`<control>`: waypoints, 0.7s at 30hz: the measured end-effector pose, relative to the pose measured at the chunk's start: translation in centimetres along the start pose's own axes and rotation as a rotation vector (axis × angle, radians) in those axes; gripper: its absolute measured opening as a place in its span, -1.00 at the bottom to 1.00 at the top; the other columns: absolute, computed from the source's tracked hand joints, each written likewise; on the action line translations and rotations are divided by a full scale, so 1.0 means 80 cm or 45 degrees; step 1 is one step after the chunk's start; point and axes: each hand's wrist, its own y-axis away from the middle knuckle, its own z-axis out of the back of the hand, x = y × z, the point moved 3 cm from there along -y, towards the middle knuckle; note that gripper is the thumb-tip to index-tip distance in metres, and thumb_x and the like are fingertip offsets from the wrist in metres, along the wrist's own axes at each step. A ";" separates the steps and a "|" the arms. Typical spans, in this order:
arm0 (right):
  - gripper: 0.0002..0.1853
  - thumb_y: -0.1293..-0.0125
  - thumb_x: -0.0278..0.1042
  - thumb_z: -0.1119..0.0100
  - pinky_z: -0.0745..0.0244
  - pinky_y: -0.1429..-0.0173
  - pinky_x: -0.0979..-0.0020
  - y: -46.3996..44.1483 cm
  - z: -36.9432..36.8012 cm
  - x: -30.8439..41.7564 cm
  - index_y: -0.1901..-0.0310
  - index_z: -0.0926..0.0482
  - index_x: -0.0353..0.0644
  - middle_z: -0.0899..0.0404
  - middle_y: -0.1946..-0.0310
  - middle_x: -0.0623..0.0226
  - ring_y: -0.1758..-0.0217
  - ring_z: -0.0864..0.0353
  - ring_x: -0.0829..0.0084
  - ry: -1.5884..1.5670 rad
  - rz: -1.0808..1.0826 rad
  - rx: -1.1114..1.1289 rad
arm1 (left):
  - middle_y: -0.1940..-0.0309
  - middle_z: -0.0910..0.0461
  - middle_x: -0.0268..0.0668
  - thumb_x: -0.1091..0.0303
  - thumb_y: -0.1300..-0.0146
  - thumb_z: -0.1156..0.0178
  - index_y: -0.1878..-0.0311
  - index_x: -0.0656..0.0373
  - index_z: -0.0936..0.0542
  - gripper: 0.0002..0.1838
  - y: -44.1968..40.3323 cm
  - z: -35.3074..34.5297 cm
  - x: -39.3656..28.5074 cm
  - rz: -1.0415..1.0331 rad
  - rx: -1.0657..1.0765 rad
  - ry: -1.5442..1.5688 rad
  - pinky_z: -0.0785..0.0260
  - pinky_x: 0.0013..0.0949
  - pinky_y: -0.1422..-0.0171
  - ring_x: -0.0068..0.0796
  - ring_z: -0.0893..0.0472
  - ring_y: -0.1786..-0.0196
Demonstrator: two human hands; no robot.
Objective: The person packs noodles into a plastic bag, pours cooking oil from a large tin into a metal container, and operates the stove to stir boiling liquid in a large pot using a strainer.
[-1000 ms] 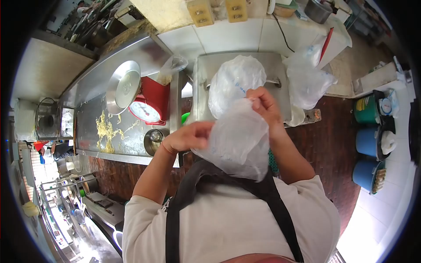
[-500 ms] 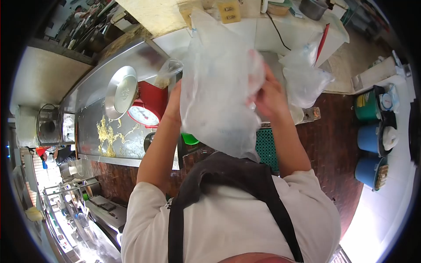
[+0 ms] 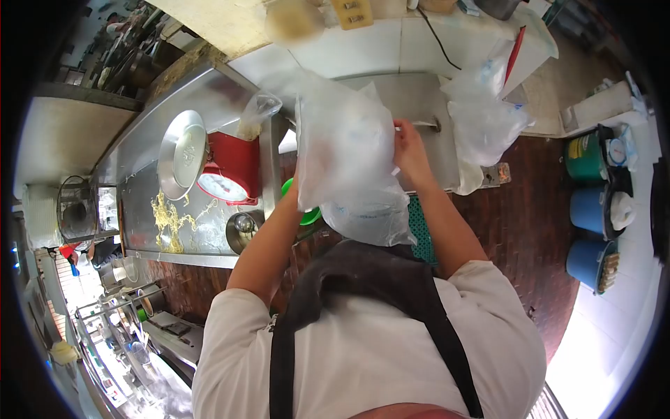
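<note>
Here I am with both arms reaching forward, and between my hands hangs a big, cloudy plastic bag [image 3: 349, 133], blurred and puffed out over the steel box [image 3: 422, 87] in front of me. My left hand [image 3: 311, 165] is behind the film, just a pinkish shadow, so I can't tell how its fingers are closed. My right hand [image 3: 412, 152] is at the opposite edge, fingers bent, but the blur hides whether they pinch the plastic or merely rest against it. One hand to each side, I'd say, because film this limp would fold up without support from both flanks. Beneath hangs clearer, wrinkled plastic [image 3: 366, 220]; same bag or a second, I can't tell. Out to the right, more plastic bags [image 3: 485, 129] bunch beside the box, probably there to be within easy reach. Over on my left, the steel table [image 3: 136, 209] carries a red scale [image 3: 237, 164], its round pan [image 3: 183, 155] tipped toward me in this lens, and a small bag [image 3: 260, 115] just behind. Pale strands [image 3: 167, 223] lie scattered near the scale, a metal bowl [image 3: 243, 230] sits at the table's near corner, maybe parked there to spare the middle.
</note>
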 end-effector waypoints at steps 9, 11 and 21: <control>-0.64 -0.40 -0.40 0.03 -0.57 0.47 0.33 -0.018 -0.005 -0.019 -0.18 -0.42 -0.29 -0.63 0.17 0.10 0.35 -0.67 0.33 -0.244 -0.696 0.325 | 0.04 -0.55 -0.34 0.35 -0.40 -0.13 -0.25 0.22 -0.44 -0.61 -0.025 0.018 -0.043 0.168 0.104 0.156 -0.51 -0.39 -0.04 -0.51 -0.54 0.04; -0.57 -0.39 -0.41 -0.01 -0.62 0.36 0.33 -0.012 0.008 0.001 -0.27 -0.35 -0.27 -0.62 0.12 0.10 0.29 -0.68 0.32 -0.147 -0.569 0.277 | 0.02 -0.58 -0.30 0.32 -0.37 -0.17 -0.26 0.23 -0.42 -0.56 -0.015 0.025 -0.020 0.089 0.074 0.042 -0.50 -0.41 -0.02 -0.52 -0.55 0.06; -0.25 -0.33 -0.09 -0.25 -0.13 -0.50 0.17 0.003 0.006 0.136 -0.43 -0.18 -0.23 -0.28 -0.35 -0.07 -0.44 -0.26 0.03 0.018 0.774 0.184 | 0.01 -0.67 -0.12 0.35 -0.12 -0.38 -0.28 0.23 -0.45 -0.37 0.007 0.034 -0.219 -0.067 -0.084 -0.104 -0.47 -0.40 -0.03 -0.44 -0.65 0.07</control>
